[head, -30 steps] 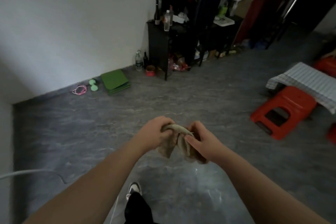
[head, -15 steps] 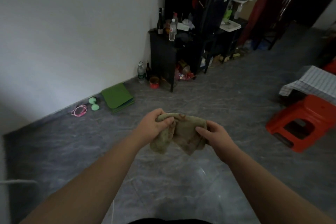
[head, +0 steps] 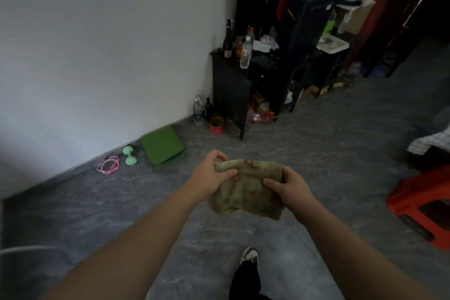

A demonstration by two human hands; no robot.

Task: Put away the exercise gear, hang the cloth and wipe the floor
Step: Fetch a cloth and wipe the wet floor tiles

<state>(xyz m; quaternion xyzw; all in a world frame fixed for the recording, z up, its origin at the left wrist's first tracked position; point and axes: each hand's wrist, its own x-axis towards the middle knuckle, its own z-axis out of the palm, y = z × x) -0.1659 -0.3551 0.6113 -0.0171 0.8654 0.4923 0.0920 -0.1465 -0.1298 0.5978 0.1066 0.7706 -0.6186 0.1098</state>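
Right now the nearest risk sits at the feet: one shoe (head: 249,254) is stepping forward on the grey floor (head: 316,153), which shows a pale sheen near the bottom of the view, so if that patch is damp a slip is possible while both hands are busy. A curved pale bar (head: 31,249) at the near left edge could also catch a leg; what it belongs to I cannot tell.

Next out, the cloth (head: 246,190) hangs in mid-air between the hands, well above the floor. It is olive, limp, and marked with reddish stains. The left hand (head: 210,178) grips its upper left corner, fingers curled over the rolled top edge and thumb pressed across the front. The right hand (head: 289,185) pinches the right edge, thumb on the front face and fingers wrapped behind. Both are clenched on fabric, neither relaxed. Since only the top is held, the lower half droops free; loosening either grip would probably let it swing or drop, and a soiled cloth dragged over the floor might smear rather than clean.

Further off, a red stool (head: 421,204) stands at the right, close enough to the walking line to be knocked.

Against the far left wall lie the pink skipping rope (head: 108,165), the mint dumbbell (head: 128,154) and the folded green mat (head: 163,146), side by side. They look already set aside, though the dumbbell could roll if nudged. Beyond them bottles (head: 198,112) stand on the floor beside a dark cabinet (head: 231,90), easy to topple in passing.
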